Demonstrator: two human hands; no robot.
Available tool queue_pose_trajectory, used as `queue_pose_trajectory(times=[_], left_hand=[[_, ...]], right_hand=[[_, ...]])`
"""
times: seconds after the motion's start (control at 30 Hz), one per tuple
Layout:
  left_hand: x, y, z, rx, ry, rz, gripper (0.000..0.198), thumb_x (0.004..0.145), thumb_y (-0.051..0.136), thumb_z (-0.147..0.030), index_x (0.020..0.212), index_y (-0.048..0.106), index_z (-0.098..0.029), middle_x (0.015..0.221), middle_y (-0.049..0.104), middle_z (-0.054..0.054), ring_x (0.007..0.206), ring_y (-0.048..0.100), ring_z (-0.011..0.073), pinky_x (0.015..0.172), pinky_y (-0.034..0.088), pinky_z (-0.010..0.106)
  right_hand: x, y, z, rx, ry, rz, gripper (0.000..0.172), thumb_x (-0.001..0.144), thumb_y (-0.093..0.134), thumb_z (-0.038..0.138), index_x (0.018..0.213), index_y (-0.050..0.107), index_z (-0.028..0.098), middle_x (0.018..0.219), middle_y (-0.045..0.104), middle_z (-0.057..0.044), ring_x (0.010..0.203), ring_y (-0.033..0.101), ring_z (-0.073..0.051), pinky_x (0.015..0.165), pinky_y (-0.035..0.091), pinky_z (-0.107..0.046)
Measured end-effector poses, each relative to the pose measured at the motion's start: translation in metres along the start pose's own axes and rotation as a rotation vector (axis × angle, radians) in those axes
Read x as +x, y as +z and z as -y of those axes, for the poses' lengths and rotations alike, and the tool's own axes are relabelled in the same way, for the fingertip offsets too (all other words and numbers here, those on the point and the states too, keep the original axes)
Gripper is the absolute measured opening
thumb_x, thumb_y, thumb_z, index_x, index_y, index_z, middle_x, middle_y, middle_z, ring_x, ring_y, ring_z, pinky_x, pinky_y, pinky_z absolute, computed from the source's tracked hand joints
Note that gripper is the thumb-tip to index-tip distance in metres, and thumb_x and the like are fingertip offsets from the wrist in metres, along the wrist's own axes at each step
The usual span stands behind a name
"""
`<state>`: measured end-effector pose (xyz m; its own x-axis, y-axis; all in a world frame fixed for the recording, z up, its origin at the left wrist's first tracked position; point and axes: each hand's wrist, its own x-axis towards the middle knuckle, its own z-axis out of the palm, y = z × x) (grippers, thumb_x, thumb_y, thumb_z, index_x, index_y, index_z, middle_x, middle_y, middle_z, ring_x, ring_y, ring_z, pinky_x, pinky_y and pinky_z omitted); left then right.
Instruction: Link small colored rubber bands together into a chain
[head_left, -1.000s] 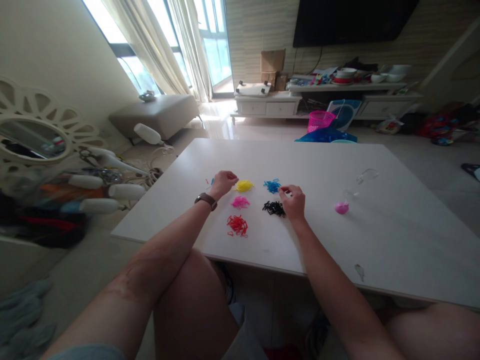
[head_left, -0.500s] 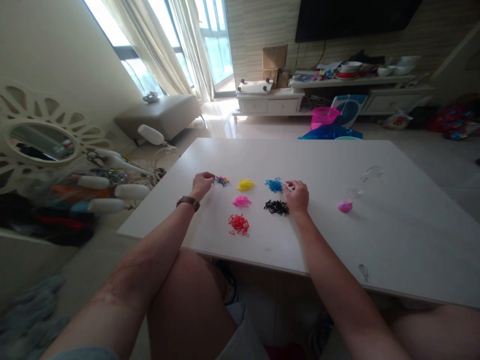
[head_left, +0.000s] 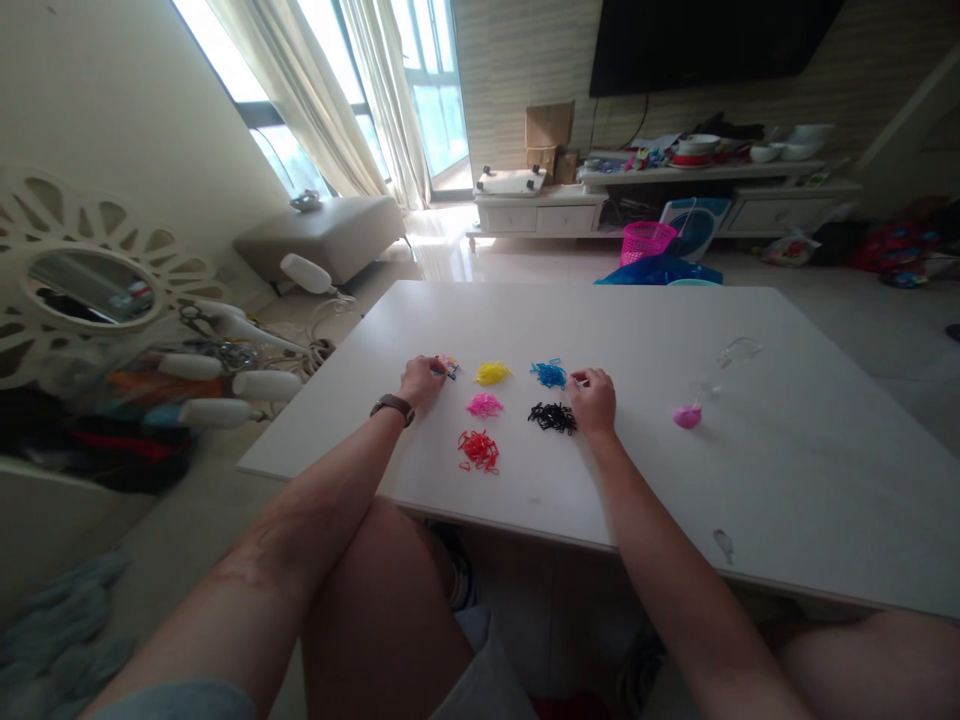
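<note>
Small loops lie sorted by colour on the white table (head_left: 637,330): yellow (head_left: 492,373), blue (head_left: 549,374), pink (head_left: 484,404), black (head_left: 552,417) and red (head_left: 478,451). My left hand (head_left: 424,380), wearing a watch, is at the mixed-colour pile (head_left: 449,364) at the left, its fingers closed over the near side of it; what they pinch is too small to name. Just right of the blue pile, my right hand (head_left: 593,397) has its fingertips pressed together, and what is between them cannot be made out.
A pink object (head_left: 687,416) sits to the right on the table, with clear plastic pieces (head_left: 739,351) behind it. Another small clear item (head_left: 724,543) lies near the front edge. Beyond the table is a pink basket (head_left: 646,243).
My left hand has moved right and slightly down, onto the mixed pile, and its fingers have closed. The fingers of my right hand have come together beside the blue pile.
</note>
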<state>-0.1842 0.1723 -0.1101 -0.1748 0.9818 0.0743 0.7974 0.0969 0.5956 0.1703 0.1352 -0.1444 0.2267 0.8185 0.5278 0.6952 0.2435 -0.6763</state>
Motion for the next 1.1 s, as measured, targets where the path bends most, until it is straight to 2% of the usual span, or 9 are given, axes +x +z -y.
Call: queue_pose_trajectory(times=[0.1,0.23,0.33,0.53,0.7,0.8,0.93,1.03,1.1], left_hand=[[0.002,0.002,-0.001,0.109,-0.014,-0.053,0.009,0.071,0.071,-0.022,0.079,0.074,-0.018,0.09,0.073,0.007,0.09,0.063,0.0206,0.083,0.045,0.029],[0.005,-0.001,-0.005,0.107,-0.017,-0.094,0.009,0.072,0.072,-0.024,0.077,0.074,-0.016,0.094,0.071,0.009,0.089,0.063,0.0205,0.08,0.046,0.027],[0.008,-0.006,-0.006,0.026,-0.01,-0.116,0.013,0.07,0.073,-0.025,0.079,0.073,-0.016,0.095,0.07,0.009,0.083,0.063,0.0189,0.075,0.047,0.027],[0.009,-0.011,-0.002,-0.192,-0.016,-0.111,0.013,0.071,0.071,-0.026,0.077,0.069,-0.014,0.073,0.07,0.004,0.068,0.06,0.0151,0.064,0.043,0.026],[0.006,-0.01,0.004,-0.353,-0.021,-0.048,0.034,0.069,0.072,-0.024,0.102,0.073,-0.014,0.072,0.071,0.003,0.064,0.062,0.0144,0.06,0.044,0.024],[0.005,-0.011,0.005,-0.354,-0.028,-0.036,0.028,0.071,0.071,-0.024,0.097,0.077,-0.013,0.073,0.072,0.005,0.064,0.062,0.0138,0.059,0.044,0.024],[0.004,-0.011,0.002,-0.445,-0.05,-0.031,0.02,0.069,0.075,-0.023,0.085,0.077,-0.012,0.073,0.072,0.005,0.064,0.062,0.013,0.061,0.047,0.025],[0.003,-0.011,-0.002,-0.628,-0.114,-0.011,0.02,0.064,0.081,-0.022,0.079,0.075,-0.011,0.074,0.072,0.005,0.067,0.065,0.0135,0.071,0.054,0.028],[0.002,-0.01,-0.006,-0.771,-0.157,0.045,0.023,0.063,0.085,-0.021,0.079,0.074,-0.01,0.077,0.073,0.006,0.072,0.067,0.0142,0.08,0.057,0.031]], right_hand=[[0.0,0.0,0.0,0.004,-0.008,-0.003,0.013,0.087,0.058,0.03,0.079,0.064,0.021,0.085,0.064,-0.008,0.082,0.056,-0.024,0.082,0.044,-0.038],[-0.001,0.0,-0.001,0.007,-0.008,-0.009,0.013,0.086,0.056,0.028,0.078,0.063,0.021,0.085,0.064,-0.007,0.082,0.055,-0.023,0.082,0.044,-0.037],[-0.001,0.0,-0.001,-0.002,0.0,-0.015,0.012,0.085,0.056,0.027,0.077,0.063,0.021,0.084,0.063,-0.007,0.081,0.055,-0.023,0.082,0.044,-0.037],[0.0,0.0,-0.001,-0.002,-0.007,-0.019,0.011,0.084,0.055,0.025,0.076,0.062,0.02,0.083,0.063,-0.007,0.08,0.055,-0.023,0.081,0.044,-0.037],[-0.001,0.0,0.0,0.024,-0.016,-0.023,0.012,0.083,0.055,0.025,0.074,0.061,0.021,0.081,0.062,-0.006,0.079,0.055,-0.023,0.08,0.045,-0.037],[-0.001,0.0,0.0,0.028,-0.018,-0.021,0.011,0.083,0.055,0.025,0.074,0.061,0.021,0.08,0.062,-0.006,0.078,0.055,-0.023,0.079,0.046,-0.037],[-0.002,0.0,0.0,0.034,-0.029,-0.019,0.011,0.082,0.056,0.024,0.073,0.061,0.021,0.08,0.063,-0.006,0.078,0.055,-0.023,0.08,0.046,-0.038],[-0.002,-0.001,0.001,0.041,-0.036,-0.024,0.01,0.082,0.056,0.024,0.073,0.061,0.022,0.08,0.063,-0.006,0.077,0.056,-0.023,0.08,0.046,-0.039],[-0.002,-0.002,0.002,0.052,-0.049,-0.025,0.011,0.083,0.056,0.024,0.073,0.061,0.022,0.079,0.063,-0.006,0.077,0.056,-0.023,0.078,0.046,-0.039]])
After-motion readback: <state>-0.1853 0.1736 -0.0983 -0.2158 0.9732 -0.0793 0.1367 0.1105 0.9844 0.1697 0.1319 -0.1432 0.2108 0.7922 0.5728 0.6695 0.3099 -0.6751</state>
